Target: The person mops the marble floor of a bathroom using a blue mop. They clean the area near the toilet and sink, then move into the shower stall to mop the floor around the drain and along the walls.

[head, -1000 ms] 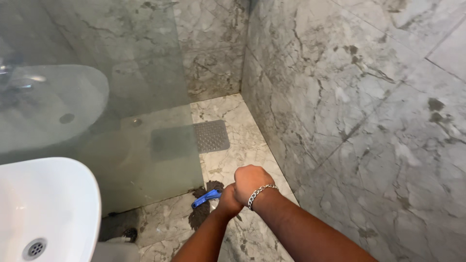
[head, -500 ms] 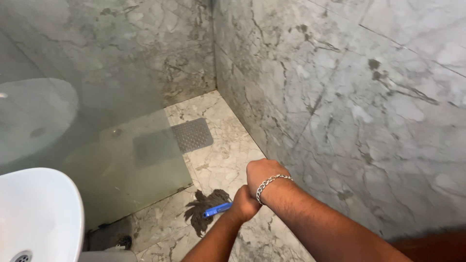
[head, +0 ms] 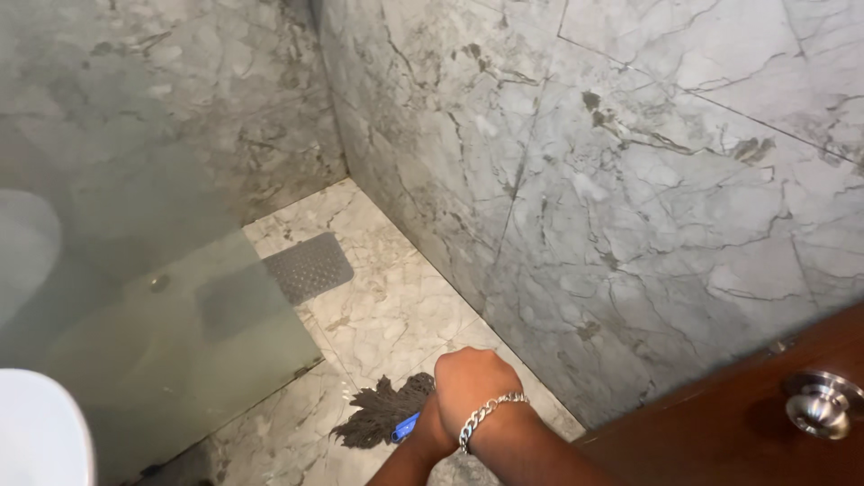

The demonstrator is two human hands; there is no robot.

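Head view: both fists were stacked on a blue mop handle (head: 406, 426) — the right hand (head: 470, 382) on top, fingers curled shut around it, a silver chain bracelet (head: 487, 414) at the wrist. The left hand (head: 430, 432) sat just beneath, mostly hidden, also clamped on the handle. The dark stringy mop head (head: 382, 410) lay spread on the marble floor (head: 387, 310), near the foot of the marble wall (head: 576, 207). A grey drain mat (head: 310, 266) lay further in, partly behind a glass screen (head: 135, 297). A brown wooden door (head: 756, 423) with a metal knob (head: 817, 405) stood at the right; a white basin's (head: 36, 432) edge showed lower left.
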